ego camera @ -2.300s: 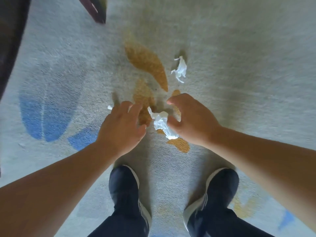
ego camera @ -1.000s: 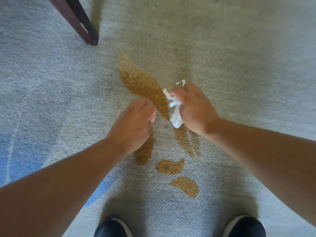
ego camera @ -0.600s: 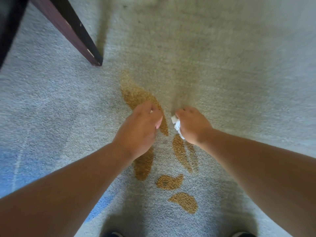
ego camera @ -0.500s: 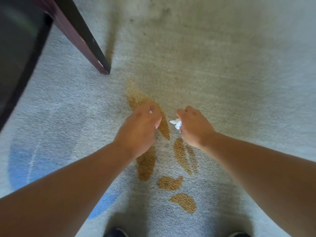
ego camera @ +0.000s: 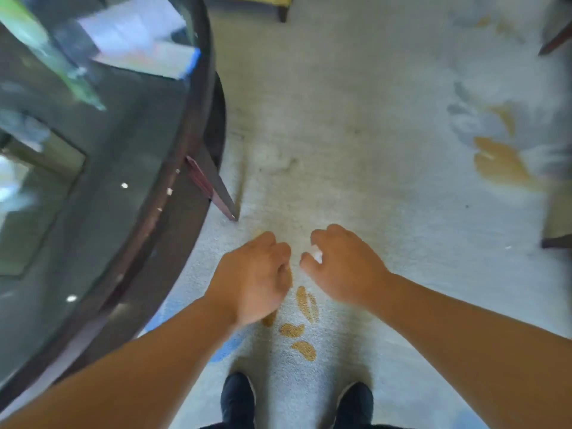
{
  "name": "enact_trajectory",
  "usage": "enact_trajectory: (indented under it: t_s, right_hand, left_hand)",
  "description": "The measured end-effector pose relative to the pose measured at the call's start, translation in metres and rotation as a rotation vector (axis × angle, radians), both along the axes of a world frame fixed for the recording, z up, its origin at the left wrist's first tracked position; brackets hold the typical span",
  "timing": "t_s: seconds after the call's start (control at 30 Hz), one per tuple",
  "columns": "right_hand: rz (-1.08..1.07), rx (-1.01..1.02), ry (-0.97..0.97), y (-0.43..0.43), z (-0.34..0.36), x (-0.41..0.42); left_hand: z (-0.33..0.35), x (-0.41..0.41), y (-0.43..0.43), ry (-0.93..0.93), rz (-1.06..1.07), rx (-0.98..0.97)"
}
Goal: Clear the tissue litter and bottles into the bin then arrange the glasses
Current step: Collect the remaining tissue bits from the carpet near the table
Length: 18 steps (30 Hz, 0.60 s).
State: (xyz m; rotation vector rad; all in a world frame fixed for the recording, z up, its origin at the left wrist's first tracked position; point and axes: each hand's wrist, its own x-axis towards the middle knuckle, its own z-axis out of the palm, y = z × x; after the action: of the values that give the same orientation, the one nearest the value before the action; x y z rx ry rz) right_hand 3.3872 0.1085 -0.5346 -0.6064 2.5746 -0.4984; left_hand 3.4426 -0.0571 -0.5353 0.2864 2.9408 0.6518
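Tissue point(ego camera: 316, 253) raised higher | right hand point(ego camera: 346, 270) grip clamped on it | left hand point(ego camera: 253, 280) grip: cannot tell | table point(ego camera: 199, 97) now visible

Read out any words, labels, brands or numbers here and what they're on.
None readable.
The white shape and green shape at the glass table are too blurred to show print.
The tissue in the right hand, the carpet and the shoes show no text.

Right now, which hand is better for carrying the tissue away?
The right hand, probably: it pinches the white tissue. The left hand is curled beside it, nearer the glass table, but no tissue shows in it.
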Motion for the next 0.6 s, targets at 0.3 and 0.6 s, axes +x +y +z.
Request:
enact_trajectory:
  t_s: [0.3,0.6]
  right_hand:
    - [0.116,-0.065,0.189,0.006,0.228,0.037]
    - [0.022,-0.022,0.361,0.026,0.365,0.106]
  left_hand:
    - [0.223,0.047,0.014,0.010,0.118,0.025]
    - [0.359,0.075,0.030,0.142,-0.066,-0.050]
